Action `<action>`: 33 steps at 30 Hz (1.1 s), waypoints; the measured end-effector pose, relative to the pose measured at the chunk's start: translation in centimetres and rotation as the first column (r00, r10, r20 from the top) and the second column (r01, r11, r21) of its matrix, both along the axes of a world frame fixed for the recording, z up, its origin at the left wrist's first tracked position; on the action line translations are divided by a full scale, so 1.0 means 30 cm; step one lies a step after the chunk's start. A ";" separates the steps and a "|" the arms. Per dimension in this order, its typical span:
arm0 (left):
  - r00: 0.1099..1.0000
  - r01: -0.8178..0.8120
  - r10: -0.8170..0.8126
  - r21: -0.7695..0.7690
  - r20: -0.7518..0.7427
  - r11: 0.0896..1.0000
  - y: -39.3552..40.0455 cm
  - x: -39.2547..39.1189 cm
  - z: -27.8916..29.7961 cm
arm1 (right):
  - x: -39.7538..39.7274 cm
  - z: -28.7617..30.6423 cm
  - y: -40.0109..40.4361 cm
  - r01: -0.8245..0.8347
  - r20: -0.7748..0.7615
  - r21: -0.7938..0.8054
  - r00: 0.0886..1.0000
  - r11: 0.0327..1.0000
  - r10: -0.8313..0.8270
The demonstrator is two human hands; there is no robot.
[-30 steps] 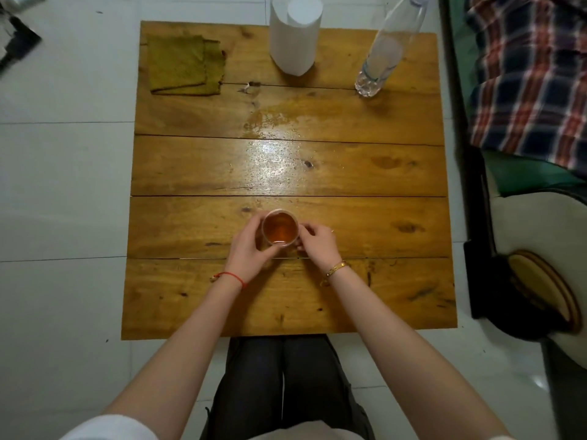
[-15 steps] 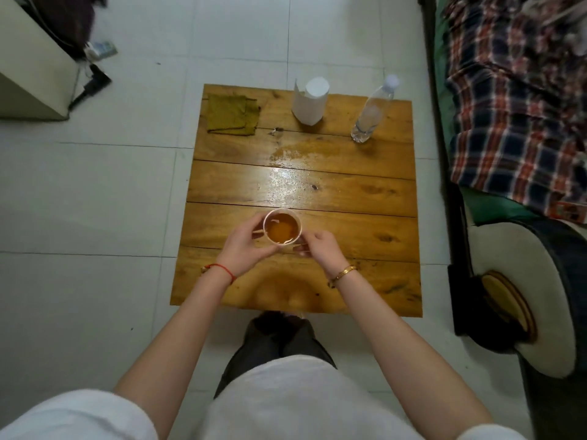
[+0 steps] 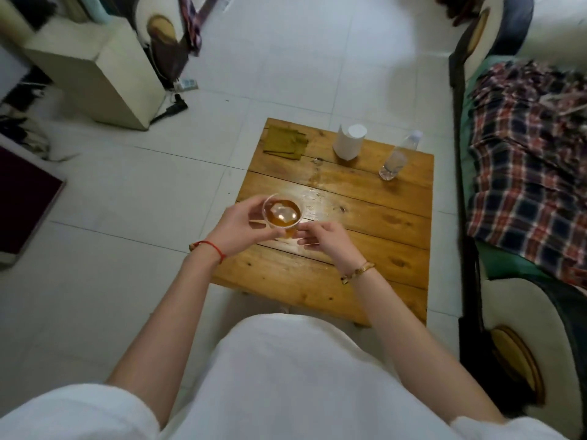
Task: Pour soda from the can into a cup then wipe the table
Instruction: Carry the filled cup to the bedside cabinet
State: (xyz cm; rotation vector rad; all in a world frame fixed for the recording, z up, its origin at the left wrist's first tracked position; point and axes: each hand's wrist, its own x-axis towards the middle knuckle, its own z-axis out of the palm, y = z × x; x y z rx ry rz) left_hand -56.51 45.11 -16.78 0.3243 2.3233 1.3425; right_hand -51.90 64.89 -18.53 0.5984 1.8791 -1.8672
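We hold the cup [image 3: 282,214] up over the table's [image 3: 320,281] 9 o'clock edge, and it looks clear of the wood, though we cannot be certain from this angle. It is nearly full of amber soda with a pale patch, foam or glare, on top. Our left hand [image 3: 241,230] wraps its 9 o'clock side, fingers curled round the wall. Our right hand [image 3: 324,238] sits at its 4 o'clock, fingertips at the base, loosely curled; whether they bear any weight we cannot tell.

No can is in view, so we judge the pouring done and the cup being carried off to free the top. A wet, shiny streak runs across the planks toward 12 o'clock from the cup. The folded cloth [image 3: 286,142] lies at the table's 11 o'clock corner, well apart from us; a white cylinder [image 3: 349,142] stands at 12 and a bottle [image 3: 395,158] at 1.

Next we need to set the cup down level, somewhere off the wet patch, then reach for the cloth. With the cup this full, any tilt would likely spill more.
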 end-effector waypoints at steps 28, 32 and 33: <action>0.873 -0.487 0.486 -0.012 -0.040 0.873 -1.241 0.045 0.186 | -0.284 0.121 -1.262 -0.462 -0.083 -0.059 0.886 0.885 0.457; 0.862 -0.505 0.503 -0.012 -0.058 0.863 -1.451 -0.027 0.208 | -0.358 0.139 -1.479 -0.464 -0.096 -0.078 0.884 0.882 0.457; 0.860 -0.508 0.506 -0.010 -0.060 0.861 -1.494 -0.044 0.209 | -0.376 0.143 -1.523 -0.465 -0.096 -0.076 0.884 0.882 0.458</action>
